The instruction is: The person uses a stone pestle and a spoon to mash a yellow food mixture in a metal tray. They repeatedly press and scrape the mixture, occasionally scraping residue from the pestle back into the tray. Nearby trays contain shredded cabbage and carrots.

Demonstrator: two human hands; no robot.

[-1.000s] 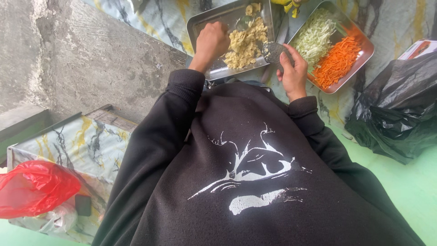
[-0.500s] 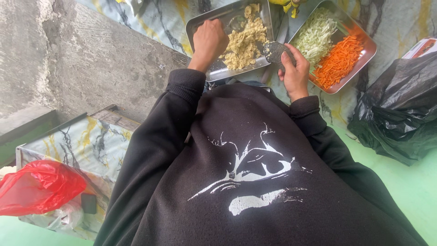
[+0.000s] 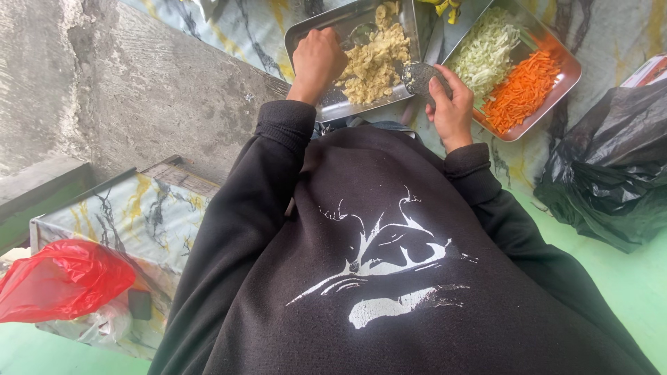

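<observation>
- Left hand (image 3: 318, 61) at 11 o'clock, fingers curled closed over the metal tray (image 3: 326, 104), pressing into the yellow crumbly mash (image 3: 375, 59)
- Right hand (image 3: 450, 104) at 1 o'clock grips a dark round spoon-like tool (image 3: 421, 76) at the tray's edge, steadying it
- Second tray (image 3: 556, 90) of shredded cabbage (image 3: 486, 52) and carrot (image 3: 522, 87) sits at 2 o'clock on the counter (image 3: 243, 31)

Soft, even daylight, no hard shadows or glare; sharp throughout, slight stretching toward the edges.

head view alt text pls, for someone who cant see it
A person in a black sweatshirt holds a spoon in the left hand over yellowish crumbled food in a metal tray, the right hand gripping a dark scoop.
</observation>
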